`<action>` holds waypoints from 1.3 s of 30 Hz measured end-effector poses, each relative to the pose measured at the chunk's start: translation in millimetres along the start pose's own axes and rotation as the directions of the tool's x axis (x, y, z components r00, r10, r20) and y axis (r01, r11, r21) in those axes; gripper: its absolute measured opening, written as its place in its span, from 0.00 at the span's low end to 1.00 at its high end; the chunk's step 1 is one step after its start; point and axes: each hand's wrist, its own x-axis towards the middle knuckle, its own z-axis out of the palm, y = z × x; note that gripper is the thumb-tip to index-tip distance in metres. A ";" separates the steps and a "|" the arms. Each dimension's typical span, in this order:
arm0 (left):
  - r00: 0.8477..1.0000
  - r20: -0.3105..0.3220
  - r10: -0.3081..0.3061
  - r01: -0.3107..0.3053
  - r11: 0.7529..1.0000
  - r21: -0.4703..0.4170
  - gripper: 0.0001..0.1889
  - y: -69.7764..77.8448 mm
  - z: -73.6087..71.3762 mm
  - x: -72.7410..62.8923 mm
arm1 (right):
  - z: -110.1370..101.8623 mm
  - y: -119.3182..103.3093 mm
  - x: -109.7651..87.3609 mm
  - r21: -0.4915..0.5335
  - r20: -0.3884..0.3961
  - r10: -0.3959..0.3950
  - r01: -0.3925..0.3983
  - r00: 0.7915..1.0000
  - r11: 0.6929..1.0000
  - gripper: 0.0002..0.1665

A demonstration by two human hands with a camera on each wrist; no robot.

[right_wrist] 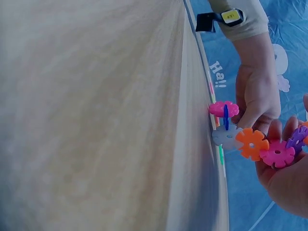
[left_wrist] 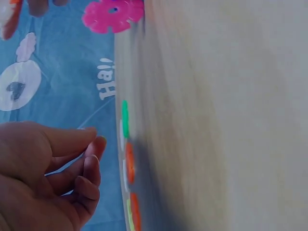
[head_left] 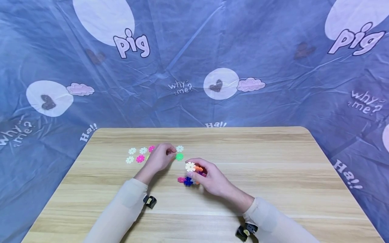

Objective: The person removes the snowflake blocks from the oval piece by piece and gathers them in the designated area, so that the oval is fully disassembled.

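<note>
the tabletop (head_left: 273, 189) bears a double row of loose flower pieces (head_left: 140, 158) toward its far left corner, the row's long axis about parallel to the far edge. nearer the tabletop's middle, and closer to the near edge than the row, is the chain (head_left: 188, 181) of joined flower pieces; it bends round in a curve, both ends facing the left edge. the relation that counts, i judge, is this: from the chain, the loose flower pieces lie toward the far edge and the left edge, well within the left hand's side. the right hand (head_left: 212, 179) slants in from the near right corner, thumb and fingers bent round the chain and gripping it near its white end piece (head_left: 190, 166). the left hand (head_left: 158, 158) slants in from the near left corner and leans over the row, hiding some of it; its fingers are curled, thumb close to fingertips, and i cannot tell whether they pinch a thin piece. just beside those fingertips, toward the right edge, a green piece (head_left: 179, 157) lies flat.
</note>
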 end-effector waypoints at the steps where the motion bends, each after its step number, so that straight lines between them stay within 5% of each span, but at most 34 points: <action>1: 1.000 -0.003 0.001 -0.001 1.000 -0.014 0.05 -0.5 -1.3 -2.3 | 0.1 0.2 0.3 0.003 0.001 0.001 -0.001 1.000 1.000 0.24; 12: 1.000 -0.002 -0.002 0.001 0.989 -0.145 0.06 1.1 -12.2 -28.6 | 1.0 0.7 3.2 0.022 0.011 0.014 -0.015 1.000 1.000 0.25; 23: 0.992 0.067 0.105 -0.077 0.942 -0.327 0.09 19.7 -15.3 -53.2 | 0.9 1.8 3.4 0.034 -0.004 -0.003 0.003 1.000 0.999 0.26; 39: 0.979 0.130 0.159 -0.100 0.921 -0.376 0.13 33.3 -11.2 -59.3 | 0.8 -0.9 2.7 -0.045 0.006 -0.008 0.008 1.000 0.999 0.28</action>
